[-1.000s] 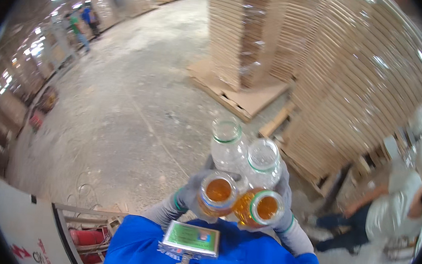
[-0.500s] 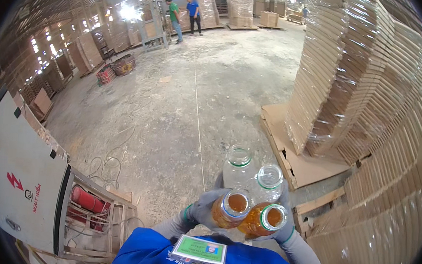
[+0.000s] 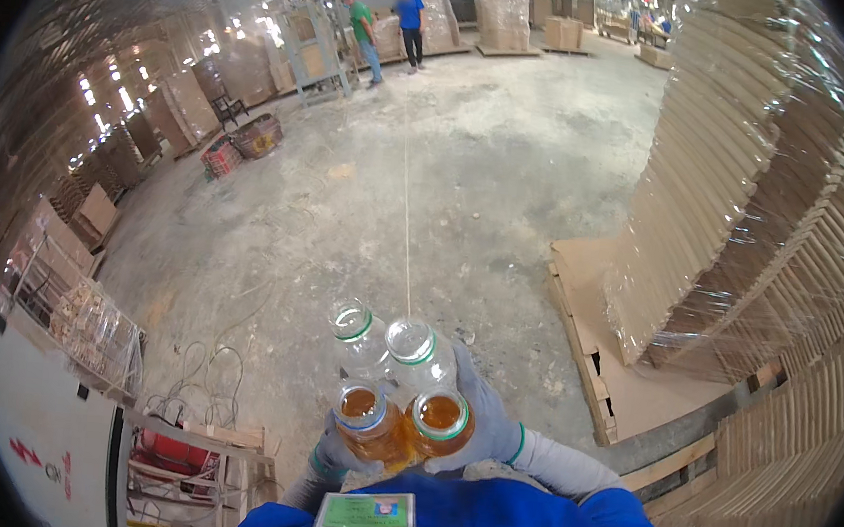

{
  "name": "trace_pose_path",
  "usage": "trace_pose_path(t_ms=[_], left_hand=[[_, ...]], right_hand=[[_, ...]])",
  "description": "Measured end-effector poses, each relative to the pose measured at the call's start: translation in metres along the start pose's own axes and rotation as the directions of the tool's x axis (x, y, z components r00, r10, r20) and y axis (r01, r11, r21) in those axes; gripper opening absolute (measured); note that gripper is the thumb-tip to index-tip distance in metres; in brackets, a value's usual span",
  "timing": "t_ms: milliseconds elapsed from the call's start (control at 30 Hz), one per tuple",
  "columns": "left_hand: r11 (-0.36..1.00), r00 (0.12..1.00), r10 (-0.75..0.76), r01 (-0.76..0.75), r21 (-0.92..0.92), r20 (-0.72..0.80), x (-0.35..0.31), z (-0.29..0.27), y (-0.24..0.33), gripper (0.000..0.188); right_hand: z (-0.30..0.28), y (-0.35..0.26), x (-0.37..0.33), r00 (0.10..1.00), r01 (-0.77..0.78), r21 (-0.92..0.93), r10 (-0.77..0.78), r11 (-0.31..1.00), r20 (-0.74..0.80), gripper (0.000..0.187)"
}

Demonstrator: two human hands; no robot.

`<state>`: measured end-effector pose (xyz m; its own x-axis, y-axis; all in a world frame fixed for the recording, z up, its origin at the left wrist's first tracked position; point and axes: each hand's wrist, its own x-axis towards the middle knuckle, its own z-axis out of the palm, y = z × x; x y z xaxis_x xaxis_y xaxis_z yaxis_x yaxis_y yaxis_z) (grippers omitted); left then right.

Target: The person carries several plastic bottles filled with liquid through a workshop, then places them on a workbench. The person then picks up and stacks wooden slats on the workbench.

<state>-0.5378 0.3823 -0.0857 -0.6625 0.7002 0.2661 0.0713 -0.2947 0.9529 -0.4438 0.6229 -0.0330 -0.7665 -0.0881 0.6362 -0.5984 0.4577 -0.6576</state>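
Note:
Close to my chest, a cluster of open-topped glass jars is pressed together between my gloved hands. Nearest me are two holding amber liquid, a blue-rimmed jar (image 3: 374, 436) at left and a green-rimmed jar (image 3: 444, 432) at right. Beyond them, two clear jars, a left clear jar (image 3: 362, 351) and a right clear jar (image 3: 425, 366), look colourless inside. My left hand (image 3: 330, 453), in a grey glove, closes on the cluster's left side, its fingers mostly hidden. Around the right side wraps my right hand (image 3: 486, 417), also grey-gloved and closed against the jars.
Plastic-wrapped stacks of flat boards (image 3: 709, 198) rise at right on a pallet (image 3: 585, 353). An electrical cabinet (image 3: 37, 421) and a red cylinder (image 3: 168, 450) are at lower left. Loose cable (image 3: 207, 370) lies on the concrete floor (image 3: 305, 223). Two people (image 3: 410, 27) stand far off.
My hands and the jars have shifted left in the picture, and the cluster has turned, with the clear jars now farther left. The view has swung, bringing the cabinet lower and the board stacks farther right.

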Motion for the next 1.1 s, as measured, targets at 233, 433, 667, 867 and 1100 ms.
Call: trace_pose_path(t_ms=[233, 433, 667, 867, 1100], left_hand=[[0.993, 0.997, -0.057, 0.052, 0.102, 0.049, 0.200, -0.076, -0.036, 0.076], [0.991, 0.993, -0.042, 0.028, 0.131, 0.107, 0.382, -0.094, -0.089, 0.075], [0.986, 0.996, -0.056, 0.044, 0.163, 0.072, 0.611, -0.105, -0.169, 0.074], [0.986, 0.995, -0.061, 0.047, 0.161, 0.084, 0.820, -0.100, -0.220, 0.074], [0.984, 0.986, -0.039, 0.009, 0.176, 0.165, 1.071, -0.118, -0.304, 0.073]], right_hand=[[-0.029, 0.161, 0.114, 0.995, -0.084, -0.065, 0.079, 0.994, -0.065, 0.136], [-0.101, 0.309, 0.200, 0.990, -0.106, -0.017, 0.104, 0.994, -0.094, 0.130], [-0.234, 0.478, 0.311, 0.988, -0.123, 0.162, 0.137, 0.979, -0.075, 0.127], [-0.337, 0.629, 0.408, 0.995, -0.089, -0.045, 0.087, 0.995, -0.041, 0.129], [-0.448, 0.816, 0.507, 0.970, -0.107, -0.119, 0.078, 0.987, -0.230, 0.130]])
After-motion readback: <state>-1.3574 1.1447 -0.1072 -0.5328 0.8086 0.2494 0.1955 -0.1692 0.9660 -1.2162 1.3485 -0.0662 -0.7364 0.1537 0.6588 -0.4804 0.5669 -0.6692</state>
